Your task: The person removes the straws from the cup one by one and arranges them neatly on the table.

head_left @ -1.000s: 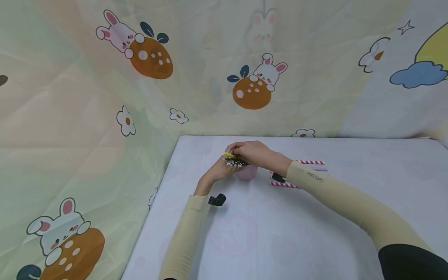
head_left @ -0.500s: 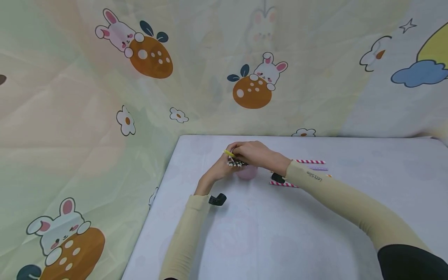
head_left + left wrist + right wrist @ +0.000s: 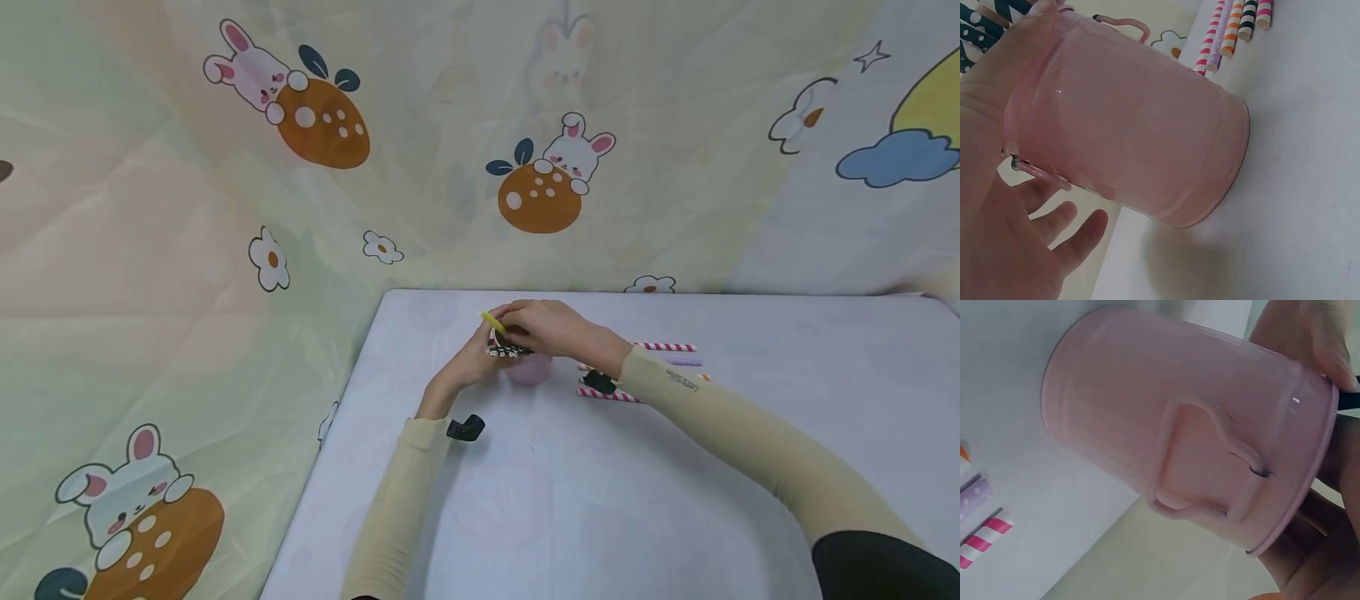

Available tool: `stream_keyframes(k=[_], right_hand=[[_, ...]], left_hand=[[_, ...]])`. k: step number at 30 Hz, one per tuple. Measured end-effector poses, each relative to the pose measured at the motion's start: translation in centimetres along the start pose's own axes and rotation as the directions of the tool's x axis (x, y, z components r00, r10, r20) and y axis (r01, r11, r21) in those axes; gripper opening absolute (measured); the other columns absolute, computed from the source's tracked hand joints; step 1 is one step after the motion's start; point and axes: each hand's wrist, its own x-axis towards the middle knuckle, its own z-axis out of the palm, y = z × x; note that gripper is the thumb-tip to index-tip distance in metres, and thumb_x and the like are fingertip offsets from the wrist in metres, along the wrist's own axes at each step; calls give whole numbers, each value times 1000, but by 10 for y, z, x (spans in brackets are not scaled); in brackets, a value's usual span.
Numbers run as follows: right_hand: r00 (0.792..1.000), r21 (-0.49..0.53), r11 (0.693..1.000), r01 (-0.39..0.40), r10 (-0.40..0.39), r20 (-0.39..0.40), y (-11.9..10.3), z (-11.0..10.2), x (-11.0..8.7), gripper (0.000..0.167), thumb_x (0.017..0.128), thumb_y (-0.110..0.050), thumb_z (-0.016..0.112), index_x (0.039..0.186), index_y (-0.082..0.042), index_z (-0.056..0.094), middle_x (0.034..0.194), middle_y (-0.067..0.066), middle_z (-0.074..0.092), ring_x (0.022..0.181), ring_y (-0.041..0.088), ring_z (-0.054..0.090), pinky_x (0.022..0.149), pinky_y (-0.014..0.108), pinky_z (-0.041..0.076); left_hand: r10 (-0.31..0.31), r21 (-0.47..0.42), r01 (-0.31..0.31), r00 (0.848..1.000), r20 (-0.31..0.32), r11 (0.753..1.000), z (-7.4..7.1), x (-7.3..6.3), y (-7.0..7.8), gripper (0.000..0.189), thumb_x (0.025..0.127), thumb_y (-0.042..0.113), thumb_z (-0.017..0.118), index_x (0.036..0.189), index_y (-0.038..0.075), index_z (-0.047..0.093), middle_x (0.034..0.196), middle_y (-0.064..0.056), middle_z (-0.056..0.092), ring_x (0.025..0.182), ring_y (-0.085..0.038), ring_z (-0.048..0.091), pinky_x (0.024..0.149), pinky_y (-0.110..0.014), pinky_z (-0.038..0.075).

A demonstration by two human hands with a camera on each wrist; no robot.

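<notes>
A pink bucket with small side handles stands tilted on the white table, as both wrist views show. My left hand holds it near the rim, thumb along the outer wall and the other fingers around the far side. Black-and-white patterned paper straws stick out at the bucket's mouth. Over that mouth, my right hand pinches a yellow straw, whose end pokes out past the fingertips. The right fingertips are partly hidden in the head view. In the right wrist view the bucket covers part of the hands.
Several paper straws lie side by side right of the bucket, partly under the right forearm: red-striped, purple dotted, orange-striped and dark-striped. A cartoon-printed cloth hangs behind the white table.
The yellow straw's free end has tipped upward as the right hand shifted slightly. The black-and-white straws have moved a little to the right. The left hand stays on the bucket.
</notes>
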Motion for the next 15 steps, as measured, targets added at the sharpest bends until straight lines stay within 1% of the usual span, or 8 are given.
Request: stream_keyframes(k=[4,8,11,15], right_hand=[[999,19,1000,-5,5,-37,-1,-6,-4,20,96,-23,70,113,-14,75,108,1,69,92,16,67,83,37,58],[996,12,1000,21,-20,-90,-1,-12,-8,19,94,-22,72,112,-16,75,98,-1,66,86,15,64,77,34,58],[993,17,1000,26,-24,-115,-3,-19,-11,17,94,-20,72,109,-15,75,98,0,66,85,15,63,75,33,57],[992,28,1000,14,-10,-125,-4,-27,-15,15,94,-21,71,107,-14,75,102,0,67,86,15,64,75,33,57]], left_hand=[[-8,9,8,1000,-7,1000,0,0,0,83,88,23,79,151,42,29,151,6,44,141,-17,41,118,-49,30],[-19,-2,19,1000,1,1000,0,-1,0,83,89,23,77,153,37,27,153,1,43,141,-21,42,117,-50,33],[-20,-13,20,1000,5,1000,1,-1,-1,83,89,19,77,153,33,26,155,-3,41,143,-25,41,118,-51,33],[-23,-16,23,1000,7,1000,1,-1,1,81,89,17,77,151,34,27,155,-3,41,142,-25,43,116,-51,35]])
